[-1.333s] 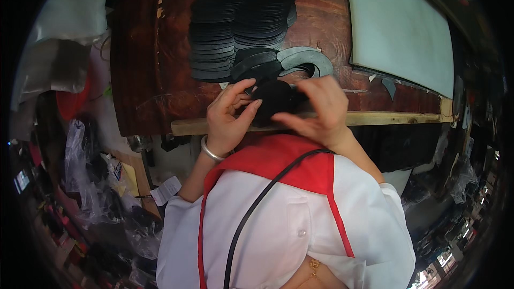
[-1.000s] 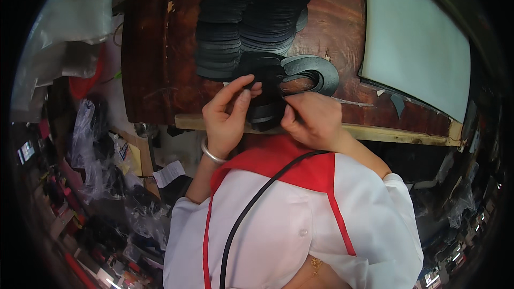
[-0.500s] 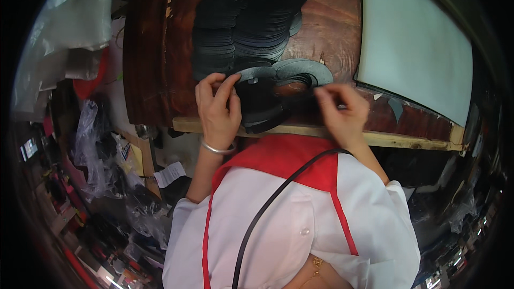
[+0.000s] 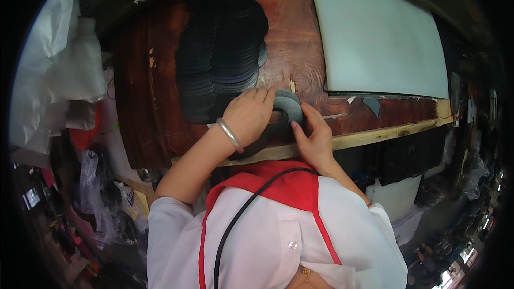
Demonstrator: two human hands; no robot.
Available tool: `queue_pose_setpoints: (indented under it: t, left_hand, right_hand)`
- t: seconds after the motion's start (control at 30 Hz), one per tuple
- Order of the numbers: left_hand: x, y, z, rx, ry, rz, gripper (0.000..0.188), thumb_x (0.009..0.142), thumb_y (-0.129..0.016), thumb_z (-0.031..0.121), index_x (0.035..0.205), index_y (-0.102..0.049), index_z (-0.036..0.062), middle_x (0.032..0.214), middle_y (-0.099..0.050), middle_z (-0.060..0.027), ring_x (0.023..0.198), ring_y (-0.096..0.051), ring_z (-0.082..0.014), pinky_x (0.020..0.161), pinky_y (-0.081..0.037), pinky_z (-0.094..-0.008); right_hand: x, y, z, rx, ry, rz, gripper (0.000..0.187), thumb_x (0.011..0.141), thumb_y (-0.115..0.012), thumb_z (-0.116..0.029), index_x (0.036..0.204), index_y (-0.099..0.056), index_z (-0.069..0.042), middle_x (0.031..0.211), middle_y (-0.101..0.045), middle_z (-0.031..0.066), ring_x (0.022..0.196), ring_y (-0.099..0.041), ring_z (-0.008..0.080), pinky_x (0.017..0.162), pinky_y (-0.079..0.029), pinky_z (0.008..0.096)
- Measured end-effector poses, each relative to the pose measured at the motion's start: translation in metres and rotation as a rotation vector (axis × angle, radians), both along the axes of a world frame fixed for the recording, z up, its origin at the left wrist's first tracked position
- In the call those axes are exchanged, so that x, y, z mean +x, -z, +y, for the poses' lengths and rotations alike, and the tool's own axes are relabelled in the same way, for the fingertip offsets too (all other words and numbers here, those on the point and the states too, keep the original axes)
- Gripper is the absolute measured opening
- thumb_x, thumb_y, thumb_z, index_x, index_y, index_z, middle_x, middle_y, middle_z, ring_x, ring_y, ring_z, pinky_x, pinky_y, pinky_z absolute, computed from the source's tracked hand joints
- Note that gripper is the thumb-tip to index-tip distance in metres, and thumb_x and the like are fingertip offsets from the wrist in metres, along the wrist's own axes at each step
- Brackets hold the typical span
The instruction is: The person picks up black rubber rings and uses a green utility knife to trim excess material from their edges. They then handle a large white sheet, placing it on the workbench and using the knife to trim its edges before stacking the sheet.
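A small bundle of curved, crescent-like pieces (image 4: 289,106), grey on top and dark beneath, lies near the front edge of the reddish-brown table. My left hand (image 4: 248,115), with a silver bangle on the wrist, is closed over the bundle's left side, fingers pressed together on it. Its thumb is hidden under the palm. My right hand (image 4: 317,140) grips the right end, thumb at the near side and index finger at the far side. Just beyond my left hand spreads a large fanned stack of thin black pieces (image 4: 217,56) with rounded edges.
A pale white board (image 4: 380,37) lies at the right of the table (image 4: 289,16). Grey scraps (image 4: 371,106) lie before it. A wooden strip (image 4: 369,137) runs along the front edge. Clear plastic bags (image 4: 61,80) hang at the left. A black cable (image 4: 251,195) crosses my apron.
My left hand has turned and come down over the curved pieces, and my right hand has closed on their right end. The pieces are now gathered closer together. The view has shifted.
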State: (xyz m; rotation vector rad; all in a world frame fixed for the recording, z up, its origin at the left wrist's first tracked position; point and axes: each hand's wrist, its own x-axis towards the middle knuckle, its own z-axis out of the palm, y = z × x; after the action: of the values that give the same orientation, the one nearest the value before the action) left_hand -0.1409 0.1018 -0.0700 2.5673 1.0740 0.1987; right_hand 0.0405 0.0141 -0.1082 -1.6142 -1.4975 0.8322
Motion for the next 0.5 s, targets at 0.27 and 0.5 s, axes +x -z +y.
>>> queue_pose_setpoints:
  t: [0.27, 0.5]
  left_hand:
    - [0.014, -0.005, 0.084, -0.594, 0.437, 0.240, 0.073, 0.076, -0.072, 0.046, 0.124, -0.052, -0.0058, 0.098, -0.067, -0.0254, 0.094, -0.064, -0.0386, 0.082, -0.050, -0.0419]
    - [0.030, 0.009, 0.083, -0.708, 0.238, 0.447, 0.065, 0.074, -0.071, 0.052, 0.103, -0.065, -0.0058, 0.097, -0.067, -0.0232, 0.093, -0.065, -0.0365, 0.080, -0.051, -0.0401]
  right_hand:
    - [0.001, 0.020, 0.007, -0.037, 0.106, 0.082, 0.046, 0.078, -0.073, -0.006, 0.120, -0.057, 0.006, 0.110, -0.064, 0.0190, 0.100, -0.065, 0.0257, 0.084, -0.053, 0.0316]
    - [0.010, 0.035, 0.008, -0.117, 0.061, 0.326, 0.058, 0.077, -0.078, -0.006, 0.127, -0.052, 0.008, 0.117, -0.060, 0.0180, 0.100, -0.064, 0.0214, 0.087, -0.052, 0.0300]
